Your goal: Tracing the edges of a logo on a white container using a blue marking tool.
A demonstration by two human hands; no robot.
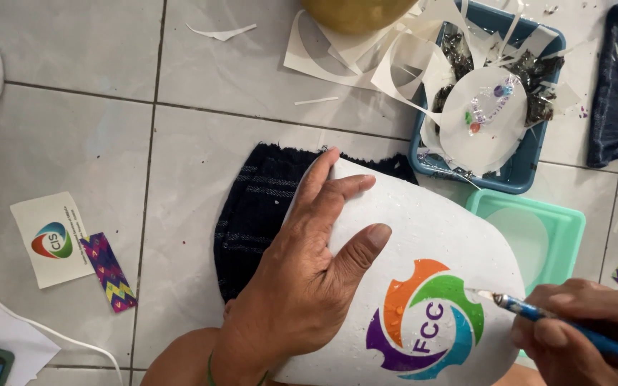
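My left hand point(309, 275) lies flat on a white rounded panel point(423, 229) and holds it down, fingers spread over its upper left edge. The panel carries a swirl emblem point(427, 318) in orange, green, blue and purple. My right hand point(584, 332) grips a blue-handled craft knife point(538, 312), whose tip touches the panel at the emblem's right edge. A dark blue woven cloth point(259, 207) lies under the panel on the tiled floor.
A blue tray point(520, 168) with paper offcuts and a clear sticker sheet stands at the upper right, a teal tray point(566, 221) below it. A small emblem sticker point(51, 239) and a zigzag-patterned strip point(109, 271) lie at the left. A yellow round object point(355, 13) sits at the top.
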